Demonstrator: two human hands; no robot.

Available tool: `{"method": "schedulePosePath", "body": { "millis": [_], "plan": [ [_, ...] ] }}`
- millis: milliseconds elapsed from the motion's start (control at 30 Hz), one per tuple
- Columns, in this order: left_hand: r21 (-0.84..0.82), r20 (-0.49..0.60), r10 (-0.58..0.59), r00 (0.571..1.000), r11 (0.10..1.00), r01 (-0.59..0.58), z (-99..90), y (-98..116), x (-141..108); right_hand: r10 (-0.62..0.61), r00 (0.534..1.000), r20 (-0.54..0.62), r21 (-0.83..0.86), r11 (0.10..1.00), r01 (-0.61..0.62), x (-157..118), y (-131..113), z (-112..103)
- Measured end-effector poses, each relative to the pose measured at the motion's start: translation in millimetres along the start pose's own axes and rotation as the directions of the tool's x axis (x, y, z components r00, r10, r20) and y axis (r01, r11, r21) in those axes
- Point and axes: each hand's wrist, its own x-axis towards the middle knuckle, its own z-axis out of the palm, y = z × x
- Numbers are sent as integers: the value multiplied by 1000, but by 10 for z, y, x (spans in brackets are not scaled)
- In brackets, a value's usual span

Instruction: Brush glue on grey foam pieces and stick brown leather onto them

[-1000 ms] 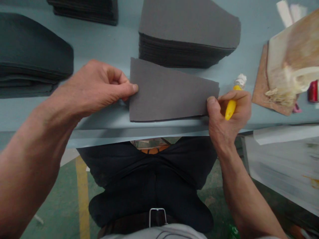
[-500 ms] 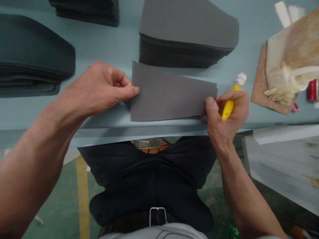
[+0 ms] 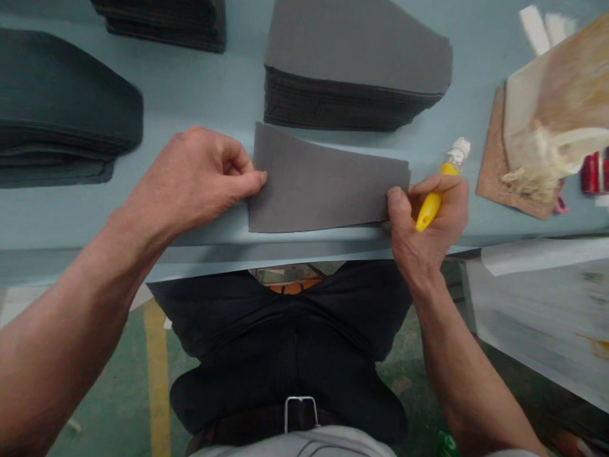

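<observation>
A flat grey piece [image 3: 323, 181] with a curved upper edge is held near the table's front edge. My left hand [image 3: 204, 174] pinches its left end between thumb and finger. At its right end, my right hand [image 3: 428, 219] grips the piece with the thumb on top. The same hand also holds a yellow-handled brush [image 3: 431, 209], its whitish tip pointing up and away. Just beyond the piece stands a thick stack of grey pieces [image 3: 356, 51].
Dark stacks lie on the blue-green table [image 3: 190, 89], one at the left [image 3: 61, 95] and another at the top [image 3: 166, 22]. A glue-crusted container [image 3: 556, 95] sits on a brown board [image 3: 490, 158] at the right, beside a red object [image 3: 594, 173].
My right hand has shifted slightly left with the brush and the right end of the piece. My left hand keeps its pinch, and the piece looks slightly bowed.
</observation>
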Motion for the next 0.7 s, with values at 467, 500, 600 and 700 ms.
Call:
{"method": "schedulePosePath", "body": {
  "millis": [467, 500, 600, 700],
  "plan": [
    [282, -76, 80, 994, 958, -55, 35, -20, -17, -2, 999, 54, -55, 998, 5, -34, 13, -13],
    [290, -82, 79, 994, 956, -52, 46, -22, -25, -2, 998, 60, -62, 998, 6, -34, 15, -16],
    [290, -106, 86, 991, 956, -51, 84, 3, -67, 5, 996, 89, -105, 994, 4, -39, 32, -32],
    [294, -142, 99, 985, 954, -54, 125, 15, -109, 33, 992, 124, -126, 992, -17, -41, 49, -52]
  ]
}}
